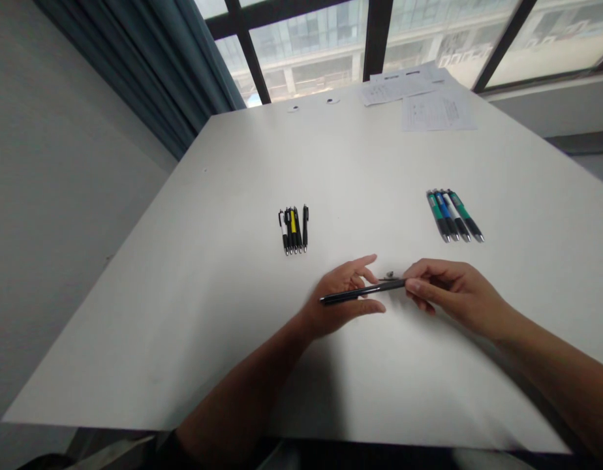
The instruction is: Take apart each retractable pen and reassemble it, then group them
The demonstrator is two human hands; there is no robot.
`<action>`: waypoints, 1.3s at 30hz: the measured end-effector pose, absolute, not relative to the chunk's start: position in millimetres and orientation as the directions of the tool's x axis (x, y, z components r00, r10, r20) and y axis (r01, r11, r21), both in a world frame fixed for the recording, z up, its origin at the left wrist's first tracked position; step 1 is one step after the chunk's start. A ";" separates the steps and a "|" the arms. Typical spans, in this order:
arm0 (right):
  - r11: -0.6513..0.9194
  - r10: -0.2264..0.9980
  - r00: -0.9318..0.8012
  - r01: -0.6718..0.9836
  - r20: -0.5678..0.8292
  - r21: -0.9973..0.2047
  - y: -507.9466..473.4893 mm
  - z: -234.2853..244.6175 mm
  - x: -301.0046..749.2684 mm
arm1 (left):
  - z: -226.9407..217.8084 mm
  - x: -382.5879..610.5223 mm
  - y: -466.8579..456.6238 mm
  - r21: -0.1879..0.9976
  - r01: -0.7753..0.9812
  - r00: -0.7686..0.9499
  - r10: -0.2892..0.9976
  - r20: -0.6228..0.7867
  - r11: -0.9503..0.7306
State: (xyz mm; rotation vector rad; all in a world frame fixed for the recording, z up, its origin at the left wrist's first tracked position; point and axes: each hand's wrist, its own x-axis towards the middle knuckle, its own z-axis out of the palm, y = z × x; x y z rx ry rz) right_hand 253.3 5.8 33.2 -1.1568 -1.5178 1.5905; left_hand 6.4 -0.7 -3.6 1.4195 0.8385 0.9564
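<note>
A slim black pen (363, 292) lies across my left hand (338, 297), which cradles its barrel between the thumb and fingers. My right hand (446, 287) pinches the pen's other end between thumb and fingertips. Just beyond the pen, a small metal pen part (389, 275) and a thin dark piece (387, 279) lie on the white table (198, 274), close to my right fingertips. Both hands hover low over the tabletop.
A row of several black, white and yellow pens (292, 230) lies left of centre. Several green, blue and white pens (454, 215) lie to the right. Papers (429, 104) sit at the far edge, before a window with a dark curtain (139, 72).
</note>
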 end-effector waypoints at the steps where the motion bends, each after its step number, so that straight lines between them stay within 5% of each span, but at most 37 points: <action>1: -0.110 0.912 -0.381 0.122 -0.149 -0.986 8.7 32.1 258.3 | -2.8 2.3 1.1 0.997 -0.077 0.381 0.923 0.053 -0.025; 8: -0.066 0.948 -0.301 0.138 -0.106 -0.988 23.3 24.4 277.8 | -1.0 -18.0 15.5 0.988 -0.152 0.130 0.991 0.030 -0.010; 39: -0.115 0.925 -0.278 0.449 -0.260 -0.886 19.0 16.4 274.5 | 2.3 -16.0 7.0 0.935 0.317 0.208 0.974 0.093 -0.157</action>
